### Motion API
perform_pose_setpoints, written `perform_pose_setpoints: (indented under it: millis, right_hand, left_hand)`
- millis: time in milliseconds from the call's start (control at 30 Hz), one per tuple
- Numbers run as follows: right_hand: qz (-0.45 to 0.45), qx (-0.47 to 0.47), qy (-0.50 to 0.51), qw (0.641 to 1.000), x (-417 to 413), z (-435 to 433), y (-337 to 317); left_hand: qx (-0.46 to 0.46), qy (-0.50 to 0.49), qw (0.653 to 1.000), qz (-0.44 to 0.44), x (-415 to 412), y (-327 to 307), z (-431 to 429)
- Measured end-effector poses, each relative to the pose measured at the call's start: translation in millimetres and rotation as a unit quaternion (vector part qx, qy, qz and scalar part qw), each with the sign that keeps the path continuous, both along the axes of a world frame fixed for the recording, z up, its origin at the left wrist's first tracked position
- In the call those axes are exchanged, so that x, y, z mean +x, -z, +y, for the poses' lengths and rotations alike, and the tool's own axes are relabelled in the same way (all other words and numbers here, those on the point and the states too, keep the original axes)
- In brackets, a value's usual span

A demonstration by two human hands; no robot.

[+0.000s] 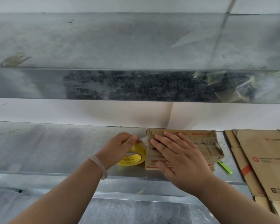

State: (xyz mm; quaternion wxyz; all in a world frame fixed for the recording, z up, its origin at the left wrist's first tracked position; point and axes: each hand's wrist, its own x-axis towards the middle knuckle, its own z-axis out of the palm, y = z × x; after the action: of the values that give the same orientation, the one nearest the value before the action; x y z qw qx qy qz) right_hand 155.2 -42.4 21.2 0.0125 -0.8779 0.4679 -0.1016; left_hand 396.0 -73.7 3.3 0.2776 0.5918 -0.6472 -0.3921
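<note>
**Work on the cardboard box (202,139): laying the tape strip (143,140)**

The cardboard box lies on the metal bench (55,146), pushed back near the white wall, with its worn top face up. The right hand (176,157) lies flat across that top, fingers straight and slightly spread, pressing down and curled round nothing. Just beside the box's left end, the left hand (118,146) is curled round the yellow tape roll (136,153), and its thumb and forefinger pinch the clear tape strip where it reaches the box's upper left edge.

The step in hand looks like anchoring the tape's free end. To do it well, the flat hand should bear down firmly so the box cannot slide. The strip should be drawn taut and square to the edge, then rubbed down from the anchored end outward, so that no creases or bubbles form. The top looks ragged with old tape, so adhesion may be weak there.

A pale bracelet (98,165) circles the left wrist. A green pen (225,167) lies near the box's right end, and flattened cartons (262,159) are stacked beyond it.
</note>
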Motion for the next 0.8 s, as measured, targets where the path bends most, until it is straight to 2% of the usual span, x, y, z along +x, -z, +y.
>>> perform_pose_setpoints:
  millis: [67, 133, 333, 433, 700, 800]
  right_hand:
    - [0.000, 0.000, 0.000, 1.000, 0.3, 0.2, 0.3]
    - [-0.001, -0.003, 0.000, 1.000, 0.5, -0.1, 0.8]
    - [-0.006, -0.026, -0.003, 1.000, 2.5, 0.3, 1.2]
    - [-0.005, -0.031, -0.003, 1.000, 3.1, 1.1, 1.0]
    - [0.005, -0.020, -0.002, 1.000, 2.2, 0.0, -0.5]
    - [0.008, -0.013, -0.002, 1.000, 1.4, 0.0, -0.8]
  left_hand:
    - [0.036, -0.026, 0.999, -0.004, -8.1, -3.5, -4.3]
    - [0.040, -0.010, 0.997, -0.060, -12.4, -3.0, -8.7]
    - [-0.069, 0.005, 0.973, -0.222, -17.9, 9.5, -2.8]
    - [-0.115, -0.009, 0.967, -0.228, -19.8, 14.3, 0.3]
    - [-0.124, 0.009, 0.958, -0.260, -21.1, 8.3, -3.3]
    - [-0.071, 0.003, 0.982, -0.176, -13.6, 5.8, -0.9]
